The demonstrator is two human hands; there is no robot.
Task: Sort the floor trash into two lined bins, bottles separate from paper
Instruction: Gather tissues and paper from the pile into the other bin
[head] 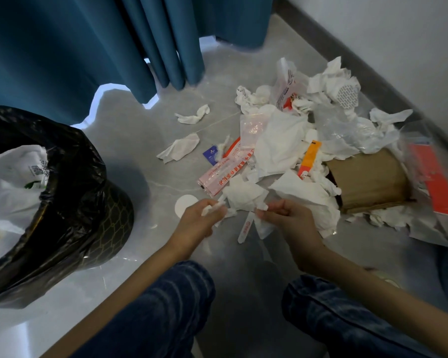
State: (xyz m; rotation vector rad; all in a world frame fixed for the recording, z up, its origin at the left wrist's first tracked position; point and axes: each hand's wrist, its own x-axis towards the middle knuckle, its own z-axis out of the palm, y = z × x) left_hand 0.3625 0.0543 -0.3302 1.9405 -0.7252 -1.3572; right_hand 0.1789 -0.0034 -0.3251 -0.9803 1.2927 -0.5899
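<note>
Left hand [201,218] with fingers curled round a small wad of white tissue [212,208]; right hand [286,218] with fingertips pinching the corner of a second crumpled tissue [246,196] that reaches back to the near edge of the litter. Both hands are held low over the grey floor [145,156], close together but not touching. Beneath the gap between them lie a narrow white strip with a red mark [245,227] and a round white disc [184,204], the disc partly covered by the left hand.

Beyond the hands, the trash pile [308,140] spreads toward the wall [398,47] and its dark skirting: crumpled tissues, clear plastic film [347,127], a pink printed wrapper [219,177], an orange sachet [309,157], a brown paper bag [370,179] lying on its side, and a clear bag holding a red sheet [435,182] at the right edge. No bottle can be made out in the pile. Two loose tissues [192,115] [179,148] and a small blue card [210,154] lie apart on the left margin of the pile.

At the left, a bin with black liner [70,192] stands well apart from the pile, its rim open and white bags [11,182] inside. An open band of bare floor runs between bin and pile. Blue curtains [88,47] hang behind, their hems reaching the floor. The person's knees, in dark jeans [171,306], frame the near edge.
</note>
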